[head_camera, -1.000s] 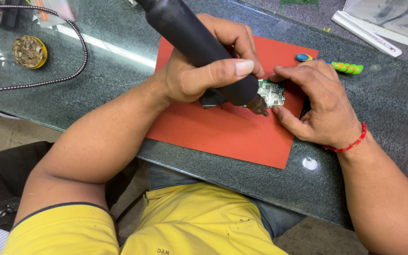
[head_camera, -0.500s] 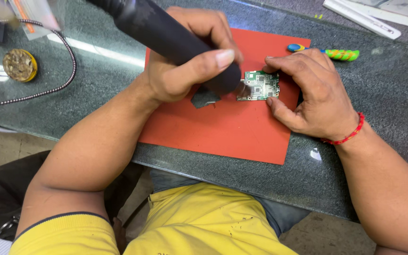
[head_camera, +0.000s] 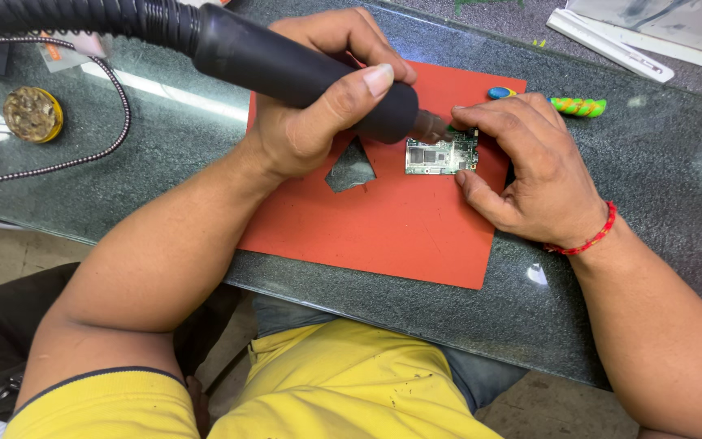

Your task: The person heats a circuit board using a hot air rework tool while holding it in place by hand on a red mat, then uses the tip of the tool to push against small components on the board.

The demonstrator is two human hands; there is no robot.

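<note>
I am seeing the left hand (head_camera: 318, 114) wrapping a full grip around the black hot-air handle (head_camera: 286, 69), which is running in from the upper left of the frame with its ribbed hose; the thumb is lying along the barrel and the metal nozzle (head_camera: 432, 126) is pointing at the upper edge of the small green circuit board (head_camera: 442, 154). The board is lying flat on the red mat (head_camera: 392, 219), just right of centre frame. The right hand (head_camera: 530, 167) is pinning the board in place, fingertips touching its upper right corner and thumb pressing its lower right edge, so this grip is a light pinch on the board. The mat is resting on the dark glass worktop (head_camera: 652, 187). A green-and-blue tool (head_camera: 566, 104) is lying just past the mat's upper right corner. A round brass-wool tin (head_camera: 32, 114) is sitting at the left edge.
</note>
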